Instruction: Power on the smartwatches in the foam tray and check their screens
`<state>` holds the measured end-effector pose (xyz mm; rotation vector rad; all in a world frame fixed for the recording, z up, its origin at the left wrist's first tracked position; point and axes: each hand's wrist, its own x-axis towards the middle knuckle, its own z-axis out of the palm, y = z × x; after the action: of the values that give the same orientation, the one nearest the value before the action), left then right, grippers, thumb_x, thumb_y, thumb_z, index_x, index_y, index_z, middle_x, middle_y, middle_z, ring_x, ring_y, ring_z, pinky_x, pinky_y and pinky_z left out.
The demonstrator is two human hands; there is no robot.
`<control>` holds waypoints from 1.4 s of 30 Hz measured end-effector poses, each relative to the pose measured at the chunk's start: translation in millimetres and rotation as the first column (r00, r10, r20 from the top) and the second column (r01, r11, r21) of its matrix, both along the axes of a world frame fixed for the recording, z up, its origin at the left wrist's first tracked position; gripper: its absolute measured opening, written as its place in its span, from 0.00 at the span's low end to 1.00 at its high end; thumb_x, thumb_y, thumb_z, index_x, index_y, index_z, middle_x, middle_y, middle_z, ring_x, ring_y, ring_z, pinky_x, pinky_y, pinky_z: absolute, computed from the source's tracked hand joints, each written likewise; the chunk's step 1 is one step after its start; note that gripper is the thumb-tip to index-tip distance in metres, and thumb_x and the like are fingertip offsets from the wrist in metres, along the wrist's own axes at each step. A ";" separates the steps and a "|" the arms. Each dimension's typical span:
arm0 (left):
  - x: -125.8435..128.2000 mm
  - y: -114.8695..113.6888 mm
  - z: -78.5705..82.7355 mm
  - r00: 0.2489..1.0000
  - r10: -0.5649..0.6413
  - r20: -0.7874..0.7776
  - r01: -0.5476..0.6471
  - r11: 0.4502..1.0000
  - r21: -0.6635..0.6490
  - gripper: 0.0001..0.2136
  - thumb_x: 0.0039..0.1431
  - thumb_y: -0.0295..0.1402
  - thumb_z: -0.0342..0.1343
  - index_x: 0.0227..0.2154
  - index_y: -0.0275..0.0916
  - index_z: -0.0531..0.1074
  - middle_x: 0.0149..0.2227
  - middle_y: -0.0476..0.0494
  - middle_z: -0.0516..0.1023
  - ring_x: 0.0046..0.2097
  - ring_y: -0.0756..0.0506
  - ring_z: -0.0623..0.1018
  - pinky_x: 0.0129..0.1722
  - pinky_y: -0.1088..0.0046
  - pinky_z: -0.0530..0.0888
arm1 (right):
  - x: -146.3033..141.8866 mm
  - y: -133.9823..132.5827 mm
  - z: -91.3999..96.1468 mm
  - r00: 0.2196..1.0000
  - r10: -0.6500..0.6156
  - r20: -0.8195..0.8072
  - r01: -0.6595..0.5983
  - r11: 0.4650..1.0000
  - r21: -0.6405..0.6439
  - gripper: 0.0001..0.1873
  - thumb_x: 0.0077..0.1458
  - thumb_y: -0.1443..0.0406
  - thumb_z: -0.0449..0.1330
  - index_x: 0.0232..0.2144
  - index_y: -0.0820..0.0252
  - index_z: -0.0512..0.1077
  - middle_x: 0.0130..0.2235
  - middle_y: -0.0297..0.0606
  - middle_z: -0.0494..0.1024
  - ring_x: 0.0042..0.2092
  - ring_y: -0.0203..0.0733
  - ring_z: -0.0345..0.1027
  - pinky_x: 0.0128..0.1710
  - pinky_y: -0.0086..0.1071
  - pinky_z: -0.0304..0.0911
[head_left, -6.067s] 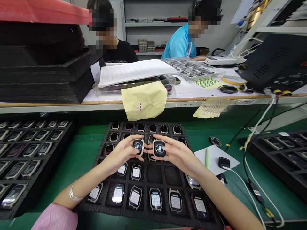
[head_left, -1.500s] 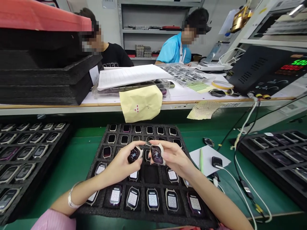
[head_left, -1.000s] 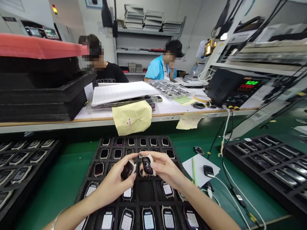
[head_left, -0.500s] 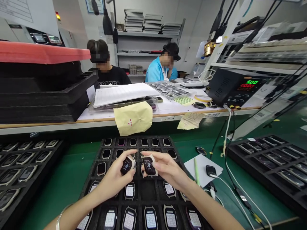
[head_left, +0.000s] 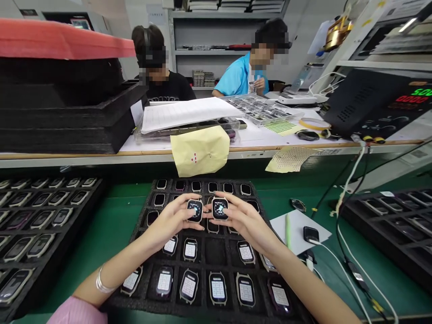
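Note:
My left hand (head_left: 173,216) grips a smartwatch head (head_left: 195,210) with no strap, its thumb on the lit watch-face screen. A similar smartwatch head (head_left: 220,208) is held in my right hand (head_left: 245,221), with the thumb at the screen's right side. Both screens face me, side by side and a small distance apart. Beneath them lies a black foam tray (head_left: 215,251) divided into compartments. Its front rows hold watches with white list-like screens, such as one watch (head_left: 218,288); the back rows hold dark-screened watches (head_left: 212,187). My hands cover part of the middle rows.
More watch trays flank this one, a left tray (head_left: 50,270) and a right tray (head_left: 384,238). On the green mat, a cabled watch (head_left: 310,234) rests on white paper beside a green pen (head_left: 288,231). Behind are a raised shelf, a power supply (head_left: 374,103) and two people.
Both watches have turned from tilted to facing me, and their dials show more brightly. My thumbs have moved onto the screens. The camera view has shifted left and down.

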<state>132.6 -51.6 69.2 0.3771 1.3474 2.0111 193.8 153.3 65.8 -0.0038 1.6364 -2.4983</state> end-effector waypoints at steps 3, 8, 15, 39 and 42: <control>1.7 -1.4 -2.0 0.999 0.000 -0.034 -0.001 1.000 -0.011 0.17 0.56 0.28 0.55 0.49 0.38 0.67 0.42 0.39 0.76 0.46 0.41 0.75 0.41 0.64 0.77 | 2.2 0.7 2.9 0.999 -0.009 -0.038 0.011 0.999 0.036 0.27 0.56 0.66 0.62 0.58 0.57 0.62 0.49 0.44 0.77 0.48 0.51 0.74 0.51 0.48 0.68; 4.6 -2.6 -2.7 0.983 0.019 -0.181 -0.021 1.000 -0.011 0.19 0.54 0.27 0.55 0.51 0.40 0.66 0.44 0.41 0.74 0.44 0.43 0.75 0.40 0.64 0.78 | 5.7 -0.3 6.1 0.995 -0.002 -0.098 0.011 0.996 0.092 0.26 0.57 0.67 0.61 0.57 0.55 0.63 0.48 0.43 0.78 0.47 0.51 0.75 0.50 0.48 0.68; 8.0 -4.4 -5.9 0.960 -0.019 -0.279 0.011 0.999 -0.031 0.19 0.57 0.27 0.54 0.52 0.40 0.64 0.44 0.40 0.72 0.44 0.43 0.74 0.40 0.64 0.78 | 10.3 -4.8 6.9 0.992 -0.049 -0.118 0.061 0.993 0.101 0.23 0.57 0.65 0.62 0.55 0.57 0.66 0.47 0.44 0.78 0.45 0.51 0.76 0.47 0.49 0.71; 9.6 -2.5 -12.3 0.949 -0.071 -0.307 0.013 0.983 -0.185 0.19 0.57 0.29 0.57 0.51 0.42 0.62 0.38 0.45 0.69 0.41 0.44 0.77 0.27 0.76 0.74 | 37.7 115.5 -56.5 0.980 0.088 -0.181 0.163 0.179 0.970 0.21 0.54 0.55 0.62 0.47 0.61 0.71 0.43 0.45 0.72 0.43 0.51 0.67 0.45 0.43 0.64; 10.0 -0.7 -15.6 0.944 -0.094 -0.318 0.031 0.980 -0.197 0.19 0.57 0.29 0.57 0.51 0.42 0.62 0.37 0.46 0.69 0.41 0.44 0.77 0.28 0.76 0.74 | 50.1 128.0 -64.0 0.980 0.126 -0.155 0.132 0.175 0.976 0.26 0.55 0.53 0.61 0.53 0.59 0.70 0.46 0.46 0.71 0.49 0.53 0.65 0.51 0.45 0.61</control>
<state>142.6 -52.3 53.6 0.6783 1.6911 1.8019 243.9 281.3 1.8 -0.1064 3.0055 -0.8865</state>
